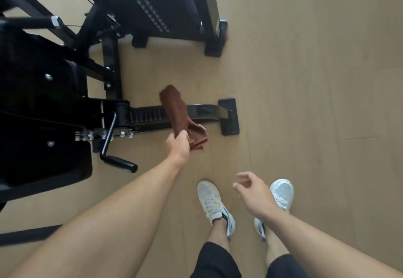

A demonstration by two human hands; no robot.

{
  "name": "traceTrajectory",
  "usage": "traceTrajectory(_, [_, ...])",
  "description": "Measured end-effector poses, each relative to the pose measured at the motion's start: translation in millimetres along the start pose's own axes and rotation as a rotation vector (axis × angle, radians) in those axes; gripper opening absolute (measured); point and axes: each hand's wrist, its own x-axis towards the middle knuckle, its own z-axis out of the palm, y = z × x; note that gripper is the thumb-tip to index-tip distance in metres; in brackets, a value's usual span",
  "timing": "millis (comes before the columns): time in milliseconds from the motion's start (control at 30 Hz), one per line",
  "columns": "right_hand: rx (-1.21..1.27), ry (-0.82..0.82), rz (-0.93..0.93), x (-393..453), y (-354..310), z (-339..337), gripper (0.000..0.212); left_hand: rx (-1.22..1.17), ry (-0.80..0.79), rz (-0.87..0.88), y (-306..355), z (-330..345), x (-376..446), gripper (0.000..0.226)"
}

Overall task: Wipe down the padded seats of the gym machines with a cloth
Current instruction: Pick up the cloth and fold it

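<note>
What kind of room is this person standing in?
Most likely a gym: a black exercise machine with an adjustment crank and a toothed rail, standing on a wood-look floor.

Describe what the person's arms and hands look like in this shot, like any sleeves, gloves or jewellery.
Both arms are bare from the bottom edge of the frame to the fingers; no sleeves show. The left hand and the right hand wear no gloves, and no watch, band or ring is visible on either wrist or hand. Lower down, the person wears dark shorts and white trainers.
</note>
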Motion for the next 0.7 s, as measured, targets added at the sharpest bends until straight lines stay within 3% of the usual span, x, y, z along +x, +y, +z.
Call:
traceTrajectory(67, [0.018, 0.084, -0.082, -27, -29, -20, 0.039, 0.006, -0.099, -0.010, 13, -6, -48, 0.019])
traceTrajectory(200, [-0.061, 0.271, -0.332, -96, -88, -65, 0.058, 0.317, -0.291, 0.158, 30, -26, -145, 0.024])
traceTrajectory(300, [-0.346, 0.134, -0.416, -149, -116, -100, 0.063, 0.391, -0.403, 0.261, 39, -42, -218, 0.014])
traceTrajectory(367, [-0.458, -0.038, -0.393, -183, -129, -115, 0.059, 0.348, -0.432, 0.278, 44, -56, -263, 0.005])
traceTrajectory(433, [-0.500, -0.108, -0.394, -215, -136, -121, 0.053, 0.235, -0.442, 0.249, 45, -73, -301, 0.014])
traceTrajectory(600, [-0.390, -0.144, -0.466, -275, -146, -97, 0.028, -0.103, -0.476, 0.104, 30, -143, -349, 0.041])
traceTrajectory(700, [-0.258, -0.094, -0.470, -295, -146, -63, 0.011, -0.110, -0.383, 0.126, 11, -190, -353, 0.032])
